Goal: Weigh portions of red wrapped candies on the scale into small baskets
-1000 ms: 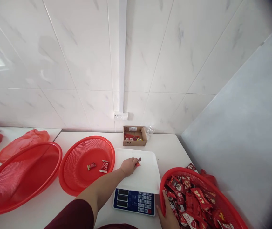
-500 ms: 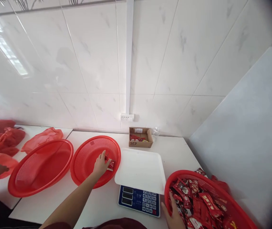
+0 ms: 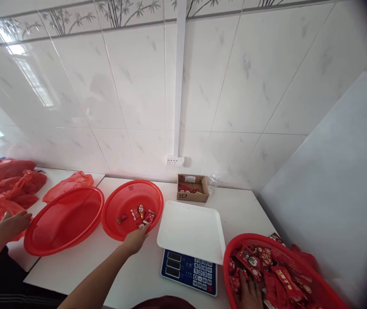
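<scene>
My left hand (image 3: 136,241) is closed on the front right rim of the middle red basket (image 3: 114,210), its fingers partly hidden by the rim. Several small red wrapped packets (image 3: 141,211) lie in the bottom of that basket. On the right, my right hand (image 3: 250,295) reaches into a fuller red basket (image 3: 239,241), fingers spread over a heap of red packets (image 3: 286,283). Between the two baskets stands a weighing scale with a bare white tray (image 3: 190,229) and a blue keypad panel (image 3: 188,272).
Left of the middle basket stands another red basket (image 3: 64,223). A co-worker's hand (image 3: 13,224) is beside it, near piled red plastic bags (image 3: 10,180). A small cardboard box (image 3: 192,196) with red packets sits by the wall, under a socket (image 3: 175,161).
My left hand has drawn back from inside the middle basket to its front rim, leaving packets in view. My right hand has moved from the right basket's rim onto the packets. The view has tilted up.
</scene>
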A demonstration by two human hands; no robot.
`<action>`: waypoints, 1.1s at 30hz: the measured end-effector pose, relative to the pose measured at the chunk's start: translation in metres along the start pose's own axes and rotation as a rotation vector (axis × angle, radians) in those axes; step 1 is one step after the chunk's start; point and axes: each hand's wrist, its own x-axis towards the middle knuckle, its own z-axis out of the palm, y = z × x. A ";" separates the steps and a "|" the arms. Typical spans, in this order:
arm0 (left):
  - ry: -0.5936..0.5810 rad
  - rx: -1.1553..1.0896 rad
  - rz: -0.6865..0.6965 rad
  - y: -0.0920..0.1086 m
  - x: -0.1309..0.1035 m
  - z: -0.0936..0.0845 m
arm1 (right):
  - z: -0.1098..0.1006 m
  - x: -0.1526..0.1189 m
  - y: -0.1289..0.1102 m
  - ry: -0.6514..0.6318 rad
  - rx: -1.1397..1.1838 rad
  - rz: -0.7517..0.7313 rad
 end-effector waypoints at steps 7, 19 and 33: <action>-0.042 0.049 -0.025 0.003 0.012 -0.012 | -0.007 -0.007 0.004 -0.055 -0.012 0.029; 0.190 -0.052 0.307 0.060 0.005 0.014 | -0.021 0.003 0.033 -0.075 0.365 0.070; 0.065 -0.134 0.388 0.080 -0.008 0.015 | -0.102 -0.012 0.021 0.128 0.499 0.317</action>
